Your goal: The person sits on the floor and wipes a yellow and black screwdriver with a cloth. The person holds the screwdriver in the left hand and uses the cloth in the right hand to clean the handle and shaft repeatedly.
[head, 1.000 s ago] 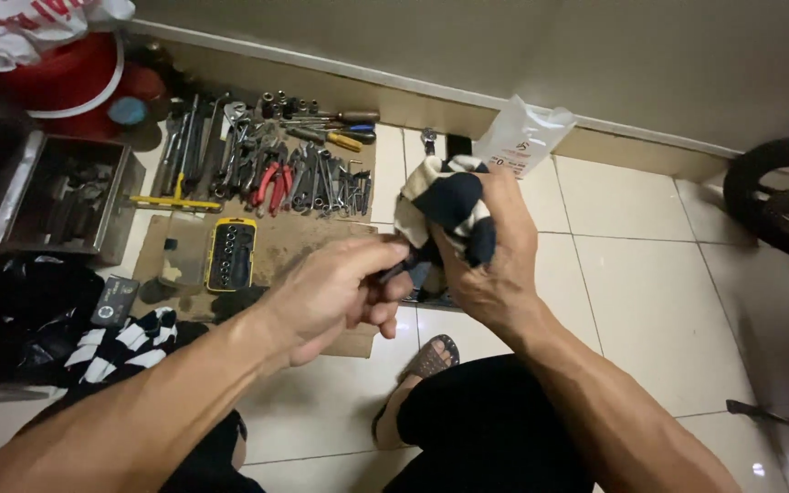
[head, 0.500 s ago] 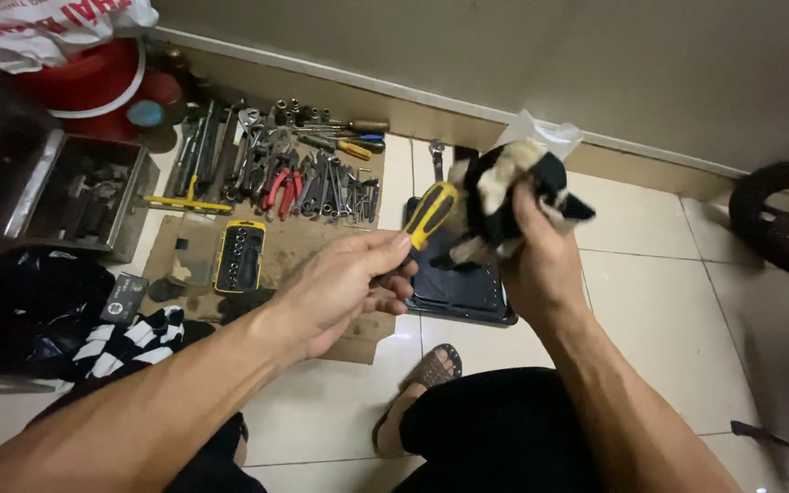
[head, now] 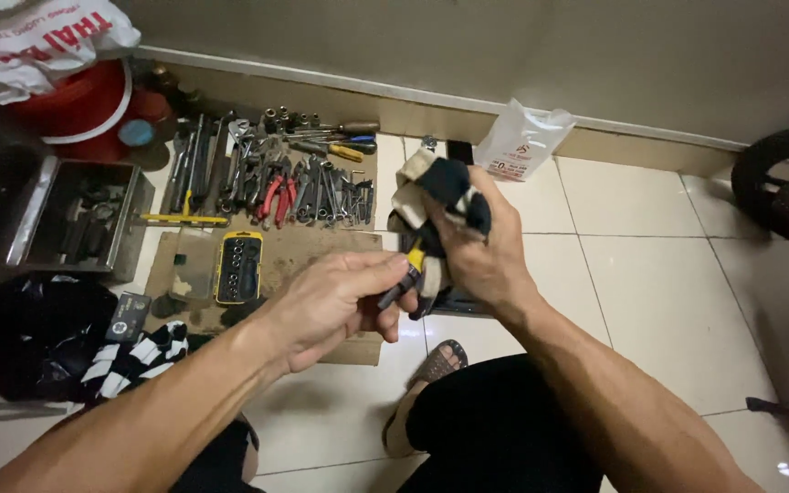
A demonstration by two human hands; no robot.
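Observation:
My left hand (head: 338, 301) pinches the dark metal end of a screwdriver (head: 402, 285) whose yellow and black handle is mostly hidden. My right hand (head: 486, 251) is closed on a cream and navy rag (head: 438, 187) wrapped round that handle, just above a dark flat tray (head: 457, 301) on the floor. Both hands meet over the tiled floor, beside a sheet of cardboard (head: 303, 246).
Many hand tools (head: 267, 178) lie in a row by the wall, with a yellow socket case (head: 239, 267) on the cardboard. A metal toolbox (head: 66, 219), red bucket (head: 84, 105) and black bags sit left. A white plastic bag (head: 522, 141) and a tyre (head: 783, 183) are at right.
My right hand with the rag has slid down over the screwdriver's yellow handle, covering most of it. My left hand has stayed on the tool's dark end.

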